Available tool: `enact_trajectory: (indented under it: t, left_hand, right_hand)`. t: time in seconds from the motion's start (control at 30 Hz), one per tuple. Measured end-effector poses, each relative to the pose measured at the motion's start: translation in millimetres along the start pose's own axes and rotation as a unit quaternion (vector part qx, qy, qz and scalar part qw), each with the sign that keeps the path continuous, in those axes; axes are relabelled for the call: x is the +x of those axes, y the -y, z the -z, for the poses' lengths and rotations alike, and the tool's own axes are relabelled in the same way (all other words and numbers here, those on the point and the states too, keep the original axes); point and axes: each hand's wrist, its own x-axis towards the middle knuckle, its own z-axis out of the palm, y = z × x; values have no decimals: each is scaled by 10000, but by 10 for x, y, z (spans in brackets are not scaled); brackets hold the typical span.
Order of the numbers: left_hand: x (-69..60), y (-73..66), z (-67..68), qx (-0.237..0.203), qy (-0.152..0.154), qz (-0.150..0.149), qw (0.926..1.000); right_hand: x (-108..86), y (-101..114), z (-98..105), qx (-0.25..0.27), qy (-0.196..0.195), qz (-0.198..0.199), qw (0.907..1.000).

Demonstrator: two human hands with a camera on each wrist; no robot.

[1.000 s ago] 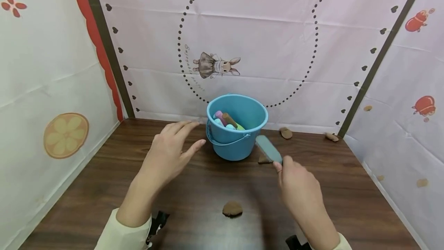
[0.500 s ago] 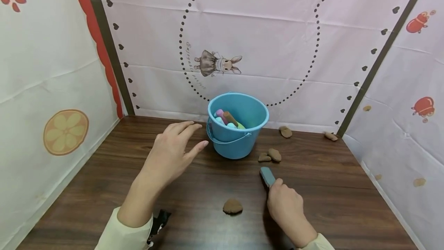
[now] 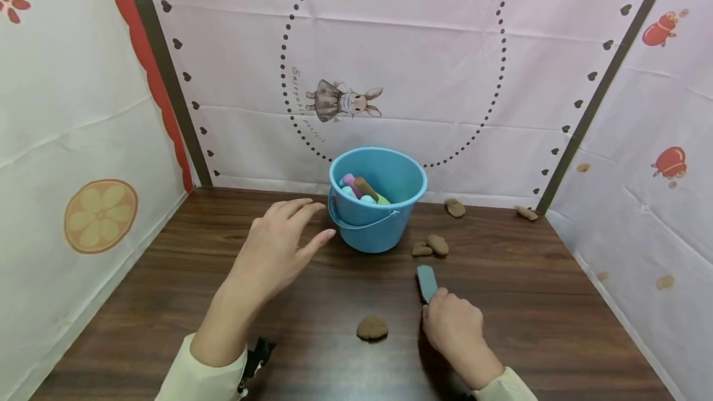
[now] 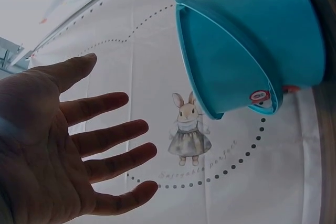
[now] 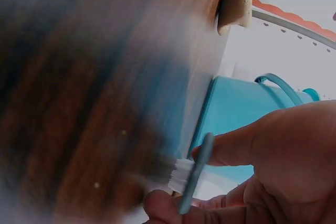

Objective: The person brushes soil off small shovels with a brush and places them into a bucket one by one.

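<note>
My right hand (image 3: 453, 320) grips a small brush (image 3: 427, 282) with a flat grey-blue back. In the right wrist view, thumb and fingers pinch the brush (image 5: 197, 174), and a white ridged part like bristles shows beneath it. The brush is low over the wooden table, right of a brown clay-like lump (image 3: 372, 328). My left hand (image 3: 271, 249) hovers left of a blue bucket (image 3: 370, 234), fingers spread and holding nothing. In the left wrist view, the palm faces the camera, apart from the bucket (image 4: 268, 30). Pink, brown, light blue and green pieces (image 3: 362, 189) lie inside the bucket.
Two brown lumps (image 3: 431, 246) lie right of the bucket. Another lump (image 3: 455, 207) is behind them, and more brown pieces (image 3: 526, 213) sit in the back right corner. Printed cloth (image 3: 445, 79) walls the table (image 3: 289, 339) at the back and both sides.
My right hand has moved down and to the left with the brush, away from the bucket, uncovering the two lumps beside it. The left hand has barely moved.
</note>
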Motion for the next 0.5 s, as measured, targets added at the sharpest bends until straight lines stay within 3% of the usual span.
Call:
enact_trajectory:
  t: [0.13,0.23,0.33,0.4,0.43,0.5]
  left_hand:
    - [1,39,-6,62,-27,10,10000]
    - [-20,51,-47,86,56,69,9999]
    - [-48,56,-123,108,211,148,9996]
    - [-67,56,-191,137,321,213,9992]
    - [-75,53,-229,168,370,250,9989]
    - [-91,40,-322,258,518,385,9976]
  right_hand:
    - [40,-3,108,284,-125,69,9995]
    - [39,-35,264,553,-725,318,9953]
    - [17,-54,423,845,-1682,625,9801]
    - [-10,-45,514,1036,-2112,828,9684]
    - [-22,-33,548,1137,-2237,939,9634]
    - [-42,3,595,1226,-2188,1065,9622]
